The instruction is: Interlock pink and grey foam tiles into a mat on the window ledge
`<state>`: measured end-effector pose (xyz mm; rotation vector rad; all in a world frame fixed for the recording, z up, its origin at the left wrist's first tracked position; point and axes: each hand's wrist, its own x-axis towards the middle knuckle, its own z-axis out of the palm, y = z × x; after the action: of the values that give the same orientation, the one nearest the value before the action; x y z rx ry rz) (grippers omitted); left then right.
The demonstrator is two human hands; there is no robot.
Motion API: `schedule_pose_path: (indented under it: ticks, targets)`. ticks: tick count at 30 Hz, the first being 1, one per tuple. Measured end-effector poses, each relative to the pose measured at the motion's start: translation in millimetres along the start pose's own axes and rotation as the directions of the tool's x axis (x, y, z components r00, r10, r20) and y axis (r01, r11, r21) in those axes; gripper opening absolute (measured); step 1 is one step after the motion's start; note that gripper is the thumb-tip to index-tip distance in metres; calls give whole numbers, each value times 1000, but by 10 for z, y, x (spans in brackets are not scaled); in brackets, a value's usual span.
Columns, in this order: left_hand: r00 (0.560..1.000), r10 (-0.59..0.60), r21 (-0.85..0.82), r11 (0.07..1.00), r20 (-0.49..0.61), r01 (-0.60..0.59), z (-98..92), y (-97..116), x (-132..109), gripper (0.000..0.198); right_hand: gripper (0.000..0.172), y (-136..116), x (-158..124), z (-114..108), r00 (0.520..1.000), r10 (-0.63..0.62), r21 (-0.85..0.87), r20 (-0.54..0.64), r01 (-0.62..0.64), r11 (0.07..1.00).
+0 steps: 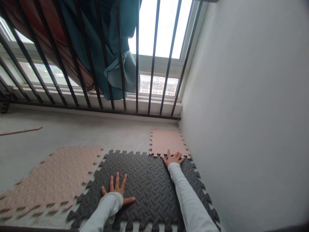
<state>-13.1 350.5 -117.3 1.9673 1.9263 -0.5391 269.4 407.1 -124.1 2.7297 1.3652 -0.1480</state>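
Observation:
My left hand [117, 188] lies flat with its fingers spread on the dark grey foam mat tiles [137, 167], which carry a raised tread pattern and toothed edges. Farther forward, my right hand [173, 158] rests with fingers spread over the seam where the grey mat meets a small pink foam mat tile [166, 140]. That pink tile lies at the grey mat's far right edge, close to the wall. To the left is a larger pink foam mat [60, 174], with a gap of floor between it and the grey one. Neither hand grasps anything.
A white wall [246, 112] rises along the right. Black railing bars [137, 64] cross in front of the windows, with a teal and reddish cloth [96, 42] hanging behind them. A thin pinkish strip [21, 131] lies on the pale floor [101, 129] at left.

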Motion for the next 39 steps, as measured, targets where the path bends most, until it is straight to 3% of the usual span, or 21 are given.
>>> schedule_pose_path:
  ticks: [15, 25, 32, 39]
  targets:
    - [1000, -3, 6, 1000, 3, 3, -25, 14, -15, 101, 83, -81, 100, 43, 999, 21, -7, -29, -22, 1000]
    - [999, 1, 0, 1000, -38, -1, 57, -16, 53, 101, 82, -71, 103, 12, 999, -1, 34, 54, 0, 999]
    - [998, 0, 12, 1000, -55, 1, 101, -27, 68, 100, 80, -61, 79, 50, 1000, -2, 29, 6, 2, 1000]
    - [999, -4, -11, 1000, -52, 3, 47, 0, 28, 99, 82, -42, 83, 44, 999, -7, 48, 40, 5, 999]
